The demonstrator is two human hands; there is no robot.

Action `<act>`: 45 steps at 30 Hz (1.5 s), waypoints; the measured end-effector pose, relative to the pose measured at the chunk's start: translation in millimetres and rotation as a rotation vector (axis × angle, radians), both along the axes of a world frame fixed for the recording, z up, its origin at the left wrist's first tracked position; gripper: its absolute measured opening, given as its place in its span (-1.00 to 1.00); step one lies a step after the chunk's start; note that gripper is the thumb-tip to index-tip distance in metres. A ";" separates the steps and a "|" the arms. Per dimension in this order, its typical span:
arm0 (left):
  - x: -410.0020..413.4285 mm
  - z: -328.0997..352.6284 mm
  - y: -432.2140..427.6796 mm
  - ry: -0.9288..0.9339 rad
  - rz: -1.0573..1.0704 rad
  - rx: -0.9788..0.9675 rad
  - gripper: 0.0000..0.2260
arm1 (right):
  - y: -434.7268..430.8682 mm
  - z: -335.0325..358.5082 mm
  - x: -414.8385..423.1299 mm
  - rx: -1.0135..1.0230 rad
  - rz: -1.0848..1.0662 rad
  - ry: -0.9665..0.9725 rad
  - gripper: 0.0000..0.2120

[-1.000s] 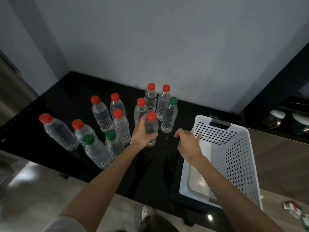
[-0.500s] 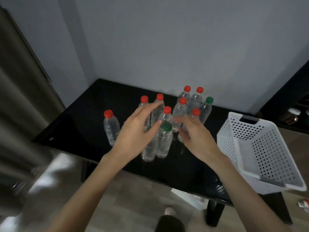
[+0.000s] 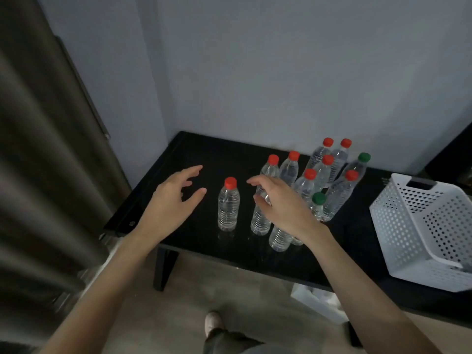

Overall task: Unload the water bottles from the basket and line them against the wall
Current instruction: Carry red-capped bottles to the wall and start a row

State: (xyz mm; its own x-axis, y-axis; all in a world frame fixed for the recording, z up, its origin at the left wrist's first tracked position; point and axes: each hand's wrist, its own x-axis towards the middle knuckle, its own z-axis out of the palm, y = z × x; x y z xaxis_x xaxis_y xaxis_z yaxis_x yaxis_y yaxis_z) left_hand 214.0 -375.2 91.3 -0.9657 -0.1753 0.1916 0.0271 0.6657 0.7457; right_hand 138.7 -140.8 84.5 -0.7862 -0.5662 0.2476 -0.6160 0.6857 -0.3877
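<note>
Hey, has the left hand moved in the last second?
Yes. The left hand has gone left, away from the basket, and is now open beside the leftmost bottle.

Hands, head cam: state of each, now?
Left hand: open, fingers spread, holding nothing, left of the lone red-capped bottle.
Right hand: open, fingers loosely bent, gripping nothing, in front of the bottle cluster.
</note>
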 end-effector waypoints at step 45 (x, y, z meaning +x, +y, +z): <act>-196.9 -127.0 -147.9 -0.333 -0.549 0.220 -0.53 | -191.1 -80.3 -76.8 -0.543 -0.928 -0.270 -0.76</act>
State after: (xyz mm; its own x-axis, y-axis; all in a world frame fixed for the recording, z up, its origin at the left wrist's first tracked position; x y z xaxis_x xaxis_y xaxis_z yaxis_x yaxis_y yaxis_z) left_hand 17.1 -523.1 -35.7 -0.9270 0.3567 -0.1159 0.0630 0.4528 0.8894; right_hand 62.0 -331.9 4.2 -0.9143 0.4029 0.0411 0.1989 0.5352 -0.8210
